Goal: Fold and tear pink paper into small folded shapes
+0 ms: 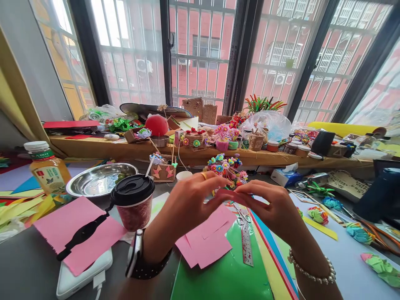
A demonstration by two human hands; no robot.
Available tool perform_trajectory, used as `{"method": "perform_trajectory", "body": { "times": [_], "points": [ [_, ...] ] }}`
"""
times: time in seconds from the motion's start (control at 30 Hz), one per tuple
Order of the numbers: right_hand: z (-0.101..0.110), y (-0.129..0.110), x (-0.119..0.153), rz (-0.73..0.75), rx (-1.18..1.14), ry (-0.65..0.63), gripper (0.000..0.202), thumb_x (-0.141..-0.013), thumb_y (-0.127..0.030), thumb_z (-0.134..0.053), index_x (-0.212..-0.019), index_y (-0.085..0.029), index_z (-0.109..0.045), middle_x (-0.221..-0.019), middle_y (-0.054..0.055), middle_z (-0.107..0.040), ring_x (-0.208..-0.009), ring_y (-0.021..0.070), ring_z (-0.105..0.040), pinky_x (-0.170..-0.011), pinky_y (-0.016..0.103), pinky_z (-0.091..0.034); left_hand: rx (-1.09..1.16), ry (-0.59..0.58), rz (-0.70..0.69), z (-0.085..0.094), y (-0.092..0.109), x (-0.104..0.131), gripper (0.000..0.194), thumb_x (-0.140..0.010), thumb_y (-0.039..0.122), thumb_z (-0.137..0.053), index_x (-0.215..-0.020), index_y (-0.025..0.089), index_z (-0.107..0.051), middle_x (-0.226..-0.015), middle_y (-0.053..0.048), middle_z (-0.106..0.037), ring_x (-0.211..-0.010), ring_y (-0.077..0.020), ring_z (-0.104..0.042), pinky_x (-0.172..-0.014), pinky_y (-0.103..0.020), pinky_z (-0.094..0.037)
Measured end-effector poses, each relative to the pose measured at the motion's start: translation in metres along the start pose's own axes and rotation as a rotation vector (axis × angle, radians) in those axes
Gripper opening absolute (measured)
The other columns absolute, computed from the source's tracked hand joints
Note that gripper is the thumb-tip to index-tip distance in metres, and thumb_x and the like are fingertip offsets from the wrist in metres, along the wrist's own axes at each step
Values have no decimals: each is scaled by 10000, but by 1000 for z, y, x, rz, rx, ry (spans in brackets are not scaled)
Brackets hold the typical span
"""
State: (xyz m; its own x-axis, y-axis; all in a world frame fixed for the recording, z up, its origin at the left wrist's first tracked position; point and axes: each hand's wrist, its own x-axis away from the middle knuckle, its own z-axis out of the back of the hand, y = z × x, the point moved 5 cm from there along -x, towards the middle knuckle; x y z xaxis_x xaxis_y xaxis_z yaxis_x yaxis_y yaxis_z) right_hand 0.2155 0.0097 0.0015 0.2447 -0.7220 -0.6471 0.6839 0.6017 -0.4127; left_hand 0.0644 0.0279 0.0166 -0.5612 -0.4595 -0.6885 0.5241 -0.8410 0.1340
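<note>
My left hand (pixel 190 202), with a ring and a watch at the wrist, is raised over the table. Opposite it is my right hand (pixel 275 204), wearing a beaded bracelet. Between them, thumbs and fingers pinch a piece of pink paper (pixel 230 194), seen nearly edge-on, so its shape is hard to make out. Below lie pink paper sheets (pixel 215 246) on a green sheet (pixel 218 283). A patterned ruler (pixel 246 246) and scissors (pixel 243 217) rest to their right, under the right hand.
At left stand a lidded coffee cup (pixel 134 210), a metal dish (pixel 93 183) and a juice bottle (pixel 48 168). A white power bank (pixel 84 273) lies partly under pink paper. Crumpled paper flowers (pixel 359 233) lie right. Crafts crowd the windowsill (pixel 200 156).
</note>
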Motion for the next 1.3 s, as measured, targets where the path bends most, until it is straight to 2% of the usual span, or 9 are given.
{"method": "perform_trajectory", "body": {
  "times": [0.07,0.17,0.43,0.53,0.6,0.73,0.9,1.07,1.3],
  "points": [
    [-2,-3,0,9,-13,-15,104,-784,-182,-545,-798,-184,-648,-765,23,-677,-691,153,-605,-613,254,-466,5,-57,-7,-7,5,-1,126,-808,230,-512,-835,181,-626,-778,-3,-669,-690,-135,-604,-603,-226,-432],
    [2,0,0,-5,29,2,114,-786,-187,-540,-805,-183,-652,-785,24,-684,-705,155,-613,-618,249,-465,-7,-11,23,-3,4,0,112,-797,196,-524,-779,166,-631,-716,6,-671,-635,-126,-599,-573,-219,-414],
    [25,33,1,-132,216,244,142,-755,-244,-564,-778,-153,-671,-797,77,-703,-755,224,-639,-705,342,-476,38,123,177,18,-15,2,86,-756,206,-565,-749,187,-648,-712,28,-680,-617,-107,-596,-613,-206,-431],
    [26,45,3,-268,14,303,158,-740,-297,-583,-785,-169,-664,-789,73,-701,-748,228,-646,-696,356,-496,218,256,366,21,-22,5,104,-749,256,-572,-746,190,-651,-685,30,-673,-596,-106,-593,-557,-198,-438],
    [19,46,3,-305,-234,235,172,-723,-316,-605,-814,-178,-655,-790,62,-697,-745,212,-647,-693,347,-513,435,285,477,16,-25,5,127,-744,281,-576,-743,179,-651,-657,23,-664,-576,-103,-589,-509,-184,-438],
    [7,30,1,-225,-626,134,286,-639,-308,-695,-900,-203,-642,-864,45,-688,-813,198,-629,-738,339,-515,806,114,548,-4,-19,0,146,-729,279,-595,-709,147,-655,-617,12,-634,-551,-86,-561,-475,-159,-427],
    [7,18,0,-107,-677,148,381,-600,-313,-728,-965,-239,-644,-955,44,-660,-900,208,-595,-784,331,-488,958,-39,573,-22,-13,-2,191,-723,321,-596,-712,137,-643,-646,-5,-620,-579,-106,-573,-523,-199,-466],
    [11,17,0,-94,-629,112,276,-659,-275,-689,-928,-233,-642,-927,33,-648,-897,186,-588,-734,279,-499,824,-47,511,-22,-11,-2,214,-733,337,-588,-828,154,-646,-793,-33,-660,-688,-131,-610,-619,-231,-493],
    [7,11,0,-53,-451,18,234,-687,-274,-661,-916,-231,-640,-997,63,-624,-967,232,-562,-825,379,-464,610,-116,287,-21,6,-4,376,-663,372,-658,-988,189,-614,-956,-37,-642,-859,-168,-575,-784,-293,-451]
  ]
}}
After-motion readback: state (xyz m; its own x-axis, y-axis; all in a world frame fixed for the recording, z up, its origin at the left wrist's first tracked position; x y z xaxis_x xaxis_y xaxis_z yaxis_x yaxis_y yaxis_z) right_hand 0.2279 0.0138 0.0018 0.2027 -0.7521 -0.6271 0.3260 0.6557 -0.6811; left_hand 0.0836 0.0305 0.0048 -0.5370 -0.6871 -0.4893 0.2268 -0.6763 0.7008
